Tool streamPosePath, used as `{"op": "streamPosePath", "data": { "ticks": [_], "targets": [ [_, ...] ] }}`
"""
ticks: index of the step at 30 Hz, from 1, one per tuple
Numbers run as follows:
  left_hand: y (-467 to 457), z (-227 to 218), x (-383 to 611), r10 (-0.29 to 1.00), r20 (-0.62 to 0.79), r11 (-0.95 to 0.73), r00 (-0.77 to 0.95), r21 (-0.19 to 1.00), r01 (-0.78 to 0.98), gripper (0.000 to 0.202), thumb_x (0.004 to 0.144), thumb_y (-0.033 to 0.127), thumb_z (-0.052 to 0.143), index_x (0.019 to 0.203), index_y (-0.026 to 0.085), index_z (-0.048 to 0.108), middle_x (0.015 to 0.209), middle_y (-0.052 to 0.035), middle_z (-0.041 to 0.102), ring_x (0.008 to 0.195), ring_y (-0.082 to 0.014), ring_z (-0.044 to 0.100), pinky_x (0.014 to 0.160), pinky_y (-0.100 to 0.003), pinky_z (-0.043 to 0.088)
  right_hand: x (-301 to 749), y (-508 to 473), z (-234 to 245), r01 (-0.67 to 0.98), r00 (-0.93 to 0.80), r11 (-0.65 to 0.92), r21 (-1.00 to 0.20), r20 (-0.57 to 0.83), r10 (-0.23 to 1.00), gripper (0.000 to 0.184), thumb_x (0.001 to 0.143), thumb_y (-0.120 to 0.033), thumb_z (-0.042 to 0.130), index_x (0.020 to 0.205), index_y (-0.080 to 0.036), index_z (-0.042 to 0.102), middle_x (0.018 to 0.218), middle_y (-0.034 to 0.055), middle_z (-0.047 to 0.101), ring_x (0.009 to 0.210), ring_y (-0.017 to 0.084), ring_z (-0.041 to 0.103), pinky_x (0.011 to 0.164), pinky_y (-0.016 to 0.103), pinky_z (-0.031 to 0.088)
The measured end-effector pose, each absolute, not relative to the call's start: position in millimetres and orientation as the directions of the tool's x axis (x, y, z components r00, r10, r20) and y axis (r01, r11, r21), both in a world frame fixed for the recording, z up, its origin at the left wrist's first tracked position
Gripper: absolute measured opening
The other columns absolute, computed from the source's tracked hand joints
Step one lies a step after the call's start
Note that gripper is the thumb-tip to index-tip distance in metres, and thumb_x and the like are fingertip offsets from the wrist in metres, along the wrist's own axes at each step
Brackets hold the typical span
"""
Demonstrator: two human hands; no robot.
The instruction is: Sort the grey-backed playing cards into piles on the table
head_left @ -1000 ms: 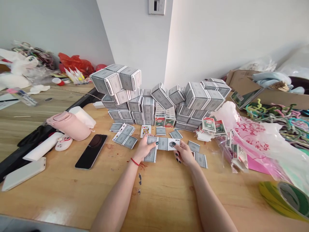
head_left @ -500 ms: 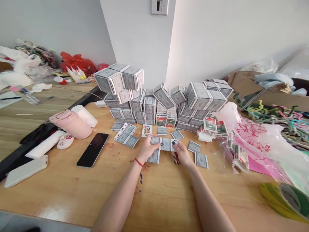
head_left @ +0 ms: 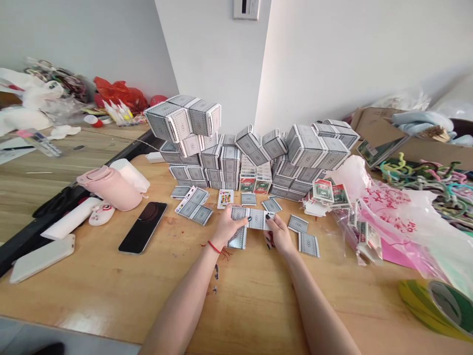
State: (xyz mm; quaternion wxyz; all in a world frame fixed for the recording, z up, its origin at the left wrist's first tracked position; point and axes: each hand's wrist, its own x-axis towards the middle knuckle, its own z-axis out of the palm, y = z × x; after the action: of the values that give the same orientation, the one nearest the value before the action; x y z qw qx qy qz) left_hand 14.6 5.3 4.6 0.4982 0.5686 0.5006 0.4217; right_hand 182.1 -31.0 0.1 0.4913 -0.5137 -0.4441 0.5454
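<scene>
Both my hands meet over the wooden table (head_left: 258, 301), pinching a joined strip of grey-backed playing cards (head_left: 254, 219). My left hand (head_left: 228, 228) grips its left end, with another card hanging below the fingers. My right hand (head_left: 279, 233) pinches the right end, where a face-up corner shows. Loose cards (head_left: 195, 208) lie scattered around the hands, one a face-up king (head_left: 224, 198). Behind them rises a wall of cubes made of cards (head_left: 236, 148).
A black phone (head_left: 143, 227), a pink bottle (head_left: 110, 188) and white cases lie to the left. Pink and clear plastic bags (head_left: 388, 217) with card packs sit right, a green tape roll (head_left: 438, 305) at the near right. A cardboard box (head_left: 399, 138) stands behind.
My hands have drawn a little closer together on the card strip. The camera has shifted slightly; nothing else on the table has moved.
</scene>
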Motion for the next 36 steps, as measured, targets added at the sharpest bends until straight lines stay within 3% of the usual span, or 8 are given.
{"op": "streamPosePath", "data": {
  "ticks": [11,20,25,36],
  "targets": [
    [1.0,13.1,14.0,0.993,0.029,-0.057,0.117,0.968,0.243,0.037,0.063,0.028,0.063,0.095,0.019,0.048,0.084,-0.0004,0.059,0.075,-0.014,0.056,0.072,-0.027,0.042,181.0,-33.6,2.9,-0.004,0.03,-0.087,-0.996,-0.087,0.996,0.022,0.082,-0.04,0.039,0.071,-0.022,0.031,0.034,-0.0125,0.034,0.024,0.006,0.029,0.025,0.015,0.025],
    [-1.4,12.3,19.0,0.994,0.011,-0.04,0.11,0.963,0.266,0.043,0.062,0.034,0.064,0.098,0.019,0.046,0.082,-0.002,0.059,0.072,-0.0154,0.056,0.064,-0.026,0.043,175.7,-33.4,5.4,-0.026,0.132,-0.097,-0.995,-0.099,0.986,0.021,0.079,-0.038,0.042,0.07,-0.022,0.033,0.036,-0.0123,0.032,0.025,0.005,0.028,0.025,0.014,0.023],
    [-0.7,13.4,18.8,0.995,0.02,-0.042,0.099,0.973,0.227,0.04,0.062,0.031,0.064,0.095,0.018,0.048,0.087,-0.0029,0.06,0.079,-0.0158,0.057,0.072,-0.028,0.043,181.3,-32.8,4.3,-0.076,0.054,-0.126,-0.989,-0.13,0.99,0.019,0.079,-0.037,0.042,0.07,-0.022,0.035,0.032,-0.013,0.031,0.022,0.006,0.025,0.024,0.015,0.022],
    [-1.0,17.9,19.1,0.998,0.008,-0.018,0.059,0.982,0.186,0.04,0.057,0.028,0.069,0.091,0.017,0.051,0.078,-0.0023,0.061,0.076,-0.0172,0.057,0.072,-0.029,0.042,186.0,-31.8,5.3,-0.141,-0.056,-0.194,-0.971,-0.187,0.981,0.022,0.079,-0.039,0.042,0.069,-0.022,0.034,0.031,-0.0126,0.033,0.02,0.006,0.026,0.023,0.015,0.018]
  ]
}}
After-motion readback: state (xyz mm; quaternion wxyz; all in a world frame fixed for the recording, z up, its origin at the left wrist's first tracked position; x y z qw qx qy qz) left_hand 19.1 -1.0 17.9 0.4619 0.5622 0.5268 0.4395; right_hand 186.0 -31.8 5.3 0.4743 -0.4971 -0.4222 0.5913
